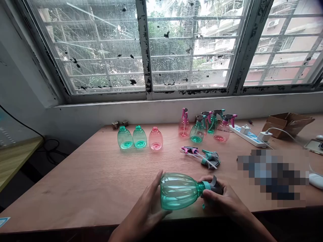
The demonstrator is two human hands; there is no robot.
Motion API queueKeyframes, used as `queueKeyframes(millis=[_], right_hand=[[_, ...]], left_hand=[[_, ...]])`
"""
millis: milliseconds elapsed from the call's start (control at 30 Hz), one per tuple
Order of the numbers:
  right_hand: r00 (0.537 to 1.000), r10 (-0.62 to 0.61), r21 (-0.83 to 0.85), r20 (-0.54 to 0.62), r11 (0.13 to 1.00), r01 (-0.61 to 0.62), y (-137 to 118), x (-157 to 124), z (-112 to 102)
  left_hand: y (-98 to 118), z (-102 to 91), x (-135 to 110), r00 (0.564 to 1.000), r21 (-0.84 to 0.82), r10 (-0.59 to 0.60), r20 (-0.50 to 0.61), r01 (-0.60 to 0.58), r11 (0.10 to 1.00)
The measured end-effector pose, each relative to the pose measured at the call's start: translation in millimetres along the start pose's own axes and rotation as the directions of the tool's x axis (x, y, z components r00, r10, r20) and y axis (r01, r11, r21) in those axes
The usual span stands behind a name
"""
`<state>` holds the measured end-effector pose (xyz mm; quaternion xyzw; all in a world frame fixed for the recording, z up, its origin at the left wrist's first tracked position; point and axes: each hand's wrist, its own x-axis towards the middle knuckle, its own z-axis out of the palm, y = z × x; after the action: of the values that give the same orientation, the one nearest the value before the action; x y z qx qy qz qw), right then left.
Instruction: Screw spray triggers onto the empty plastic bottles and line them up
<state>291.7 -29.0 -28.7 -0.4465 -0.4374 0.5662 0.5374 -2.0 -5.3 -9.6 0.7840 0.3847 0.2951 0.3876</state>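
The window (161, 47) fills the wall far behind the bottle (178, 191). The table (88, 181) lies under the bottle, which is on its side at the near edge, base to the left and neck to the right. The left hand (146, 208) cups the base, its thumb over the top and its palm pressed on. The right hand (222, 201) is clamped round the grey head (215, 186) at the neck. A box (287, 122) sits far back and right of the bottle, with a strip (248, 135) just left of it. Capped sprayers (207, 126) stand well behind the bottle, three capless bottles (140, 137) stand behind and to its left, and loose heads (202, 155) lie just behind it.
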Motion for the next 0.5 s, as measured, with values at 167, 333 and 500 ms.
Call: queueKeyframes(millis=[167, 333, 500], right_hand=[[1.0, 0.016, -0.012, -0.009, 1.0, -0.016, 0.2, -0.3, -1.3], [1.0, 0.014, -0.028, -0.002, 1.0, -0.014, -1.0, 0.0, -0.2], [1.0, 0.024, -0.017, -0.001, 1.0, -0.024, -3.0, -0.7, 0.9]], left_hand=[[6.9, -4.1, -2.0, 0.998, 0.061, -0.064, 0.006, 0.063, 0.996], [7.3, -3.4, -1.4, 0.999, 0.06, -0.049, 0.007, 0.048, 0.997], [5.4, -1.9, -1.1, 0.999, 0.055, -0.053, 0.008, 0.053, 0.997]])
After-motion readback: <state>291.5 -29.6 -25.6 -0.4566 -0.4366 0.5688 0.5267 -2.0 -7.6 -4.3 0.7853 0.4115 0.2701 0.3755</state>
